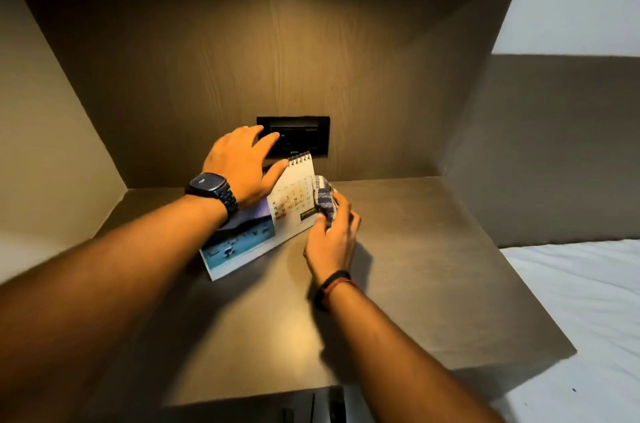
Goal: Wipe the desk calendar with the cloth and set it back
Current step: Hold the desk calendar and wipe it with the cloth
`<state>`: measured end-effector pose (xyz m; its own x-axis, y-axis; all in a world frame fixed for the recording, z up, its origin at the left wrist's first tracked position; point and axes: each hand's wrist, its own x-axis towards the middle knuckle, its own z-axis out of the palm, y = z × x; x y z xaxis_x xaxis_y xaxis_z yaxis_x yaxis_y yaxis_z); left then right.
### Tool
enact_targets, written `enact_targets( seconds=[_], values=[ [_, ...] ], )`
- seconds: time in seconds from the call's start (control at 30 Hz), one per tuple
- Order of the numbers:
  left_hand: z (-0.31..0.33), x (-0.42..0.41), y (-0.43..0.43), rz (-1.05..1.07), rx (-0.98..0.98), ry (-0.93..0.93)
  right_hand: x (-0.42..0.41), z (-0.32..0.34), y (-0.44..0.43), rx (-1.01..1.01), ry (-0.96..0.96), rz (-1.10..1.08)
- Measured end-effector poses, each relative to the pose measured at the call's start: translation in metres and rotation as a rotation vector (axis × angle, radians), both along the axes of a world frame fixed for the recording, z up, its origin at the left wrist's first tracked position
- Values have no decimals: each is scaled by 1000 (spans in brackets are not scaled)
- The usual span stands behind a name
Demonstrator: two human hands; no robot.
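I see the white spiral-bound desk calendar standing tent-wise on the brown matte shelf top, angled, its photo page running toward the near left. Left of the calendar the shelf runs bare to the beige side wall. My left hand, a dark square wristwatch on its wrist, rests over the calendar's top edge, fingers spread, thumb against the wire binding. At the calendar's right edge my right hand pinches a bunched blue-and-white striped cloth against the date page; I cannot tell how firmly. Behind the calendar sits a black wall socket panel. Right of the calendar the shelf lies bare to its edge, a white bedsheet beyond.
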<state>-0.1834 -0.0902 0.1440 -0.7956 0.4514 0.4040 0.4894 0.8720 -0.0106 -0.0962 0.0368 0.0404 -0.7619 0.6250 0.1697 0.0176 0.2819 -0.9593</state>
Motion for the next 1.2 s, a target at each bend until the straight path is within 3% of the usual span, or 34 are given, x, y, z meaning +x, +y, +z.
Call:
enact_targets(
  seconds=[0.3, 0.53, 0.7, 0.8, 0.93, 1.1, 1.2],
  values=[
    [-31, -25, -8, -21, -106, -192, -40, -1, -44, -39, 11, 99],
    [-31, -24, -8, -29, -84, -203, -22, -23, -62, 218, -156, 96],
    [-30, -23, -8, -36, -98, -182, -40, -5, -52, -144, -142, 45],
    [-30, -23, -9, -39, -103, -178, -34, -1, -69, -137, -90, 76],
    [-31, -23, -8, -35, -109, -169, -13, -20, -78, 65, -156, 112],
    [-31, -22, -8, -20, -109, -172, -34, -4, -64, -256, -202, 28],
    [-31, -22, -7, -29, -105, -162, -30, 0, -78, -216, -140, 51]
  ],
)
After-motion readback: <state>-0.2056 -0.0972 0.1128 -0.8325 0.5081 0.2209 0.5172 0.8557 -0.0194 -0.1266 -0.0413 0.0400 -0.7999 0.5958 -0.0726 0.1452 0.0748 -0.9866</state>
